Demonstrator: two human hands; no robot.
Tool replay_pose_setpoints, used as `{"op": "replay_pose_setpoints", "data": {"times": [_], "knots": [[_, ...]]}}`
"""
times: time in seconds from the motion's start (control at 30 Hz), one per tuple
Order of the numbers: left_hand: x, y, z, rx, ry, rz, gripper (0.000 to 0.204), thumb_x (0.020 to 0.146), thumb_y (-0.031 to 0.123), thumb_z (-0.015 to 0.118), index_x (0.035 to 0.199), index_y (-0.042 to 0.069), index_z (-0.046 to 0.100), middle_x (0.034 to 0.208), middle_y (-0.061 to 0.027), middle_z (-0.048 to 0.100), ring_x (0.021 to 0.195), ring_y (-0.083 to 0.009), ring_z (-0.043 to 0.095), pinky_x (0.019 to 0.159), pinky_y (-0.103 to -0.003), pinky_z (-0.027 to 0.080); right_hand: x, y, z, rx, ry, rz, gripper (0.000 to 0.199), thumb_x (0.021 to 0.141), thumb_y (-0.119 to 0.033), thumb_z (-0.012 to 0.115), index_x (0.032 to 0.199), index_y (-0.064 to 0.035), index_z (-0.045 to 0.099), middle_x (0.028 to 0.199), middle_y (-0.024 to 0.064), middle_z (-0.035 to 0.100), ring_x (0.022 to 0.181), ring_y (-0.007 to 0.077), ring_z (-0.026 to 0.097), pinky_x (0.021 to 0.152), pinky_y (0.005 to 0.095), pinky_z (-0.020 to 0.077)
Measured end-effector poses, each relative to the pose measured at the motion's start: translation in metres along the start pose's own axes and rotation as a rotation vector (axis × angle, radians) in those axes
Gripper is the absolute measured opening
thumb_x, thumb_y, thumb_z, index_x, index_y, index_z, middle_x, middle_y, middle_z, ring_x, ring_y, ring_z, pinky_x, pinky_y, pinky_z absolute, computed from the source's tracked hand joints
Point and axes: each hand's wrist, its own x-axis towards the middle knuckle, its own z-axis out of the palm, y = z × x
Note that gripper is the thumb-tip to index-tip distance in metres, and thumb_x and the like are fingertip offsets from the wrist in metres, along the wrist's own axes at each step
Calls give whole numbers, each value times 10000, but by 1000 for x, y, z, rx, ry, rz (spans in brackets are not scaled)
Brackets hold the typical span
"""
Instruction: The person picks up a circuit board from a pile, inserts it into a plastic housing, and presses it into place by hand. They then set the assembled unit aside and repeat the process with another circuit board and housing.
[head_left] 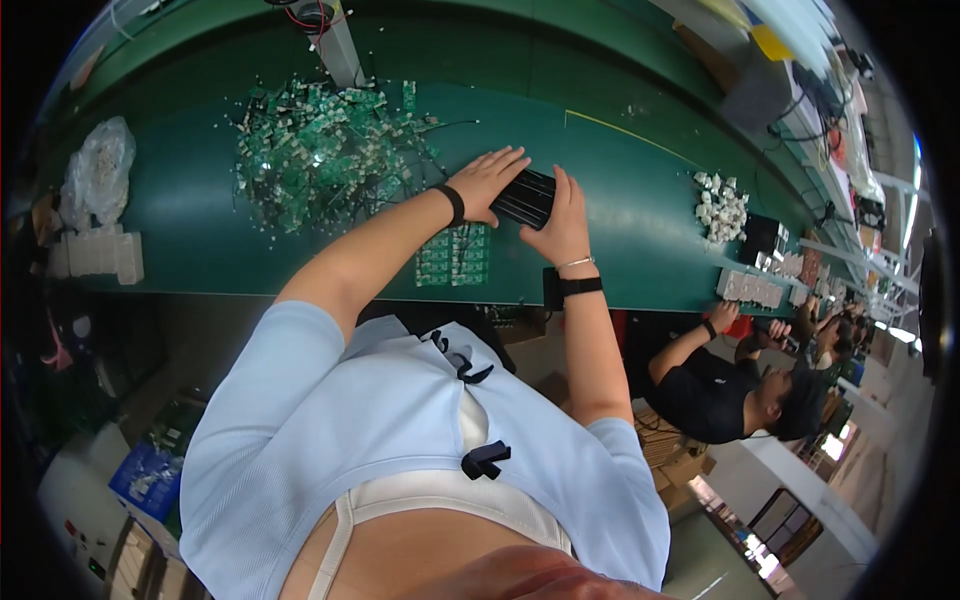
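Observation:
A black rectangular block with thin pale lines across it [525, 198] sits at the middle of the green table, between my two hands. Its exact kind I cannot make out. My left hand [485, 184] grips its left side, fingers extended along the far edge and thumb at the near corner. On the opposite side my right hand [563, 220] presses against it, fingers pointing away from me and thumb near the front. Panels of small green circuit boards [452, 256] lie flat just below my left wrist. Beyond my left forearm spreads a large heap of loose green circuit boards [320, 150].
A metal post [335, 45] rises behind the heap. Far left are a clear plastic bag of small parts [100, 165] and pale trays [100, 255]. A pile of white parts [720, 208] and another tray [750, 288] lie right, near a seated co-worker in black [710, 395].

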Motion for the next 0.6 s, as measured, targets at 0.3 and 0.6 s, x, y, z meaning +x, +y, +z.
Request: {"op": "replay_pose_setpoints", "data": {"times": [0.3,0.6], "knots": [[21,-17,24,-114,-35,-85,1027,631,206,896,1493,84,351,1482,-148,424,1414,-337,369,1169,-452,312,24,16,-2,253,-40,-130,1064,595,-133,868,1481,0,293,1473,230,377,1352,389,423,1097,442,411],[42,-34,45,-487,-96,-18,683,728,209,844,1310,55,521,1218,-130,552,1179,-329,547,981,-422,461,12,32,1,540,-76,20,1090,602,-71,882,1497,-22,261,1498,182,357,1375,309,409,1088,451,438]]}}
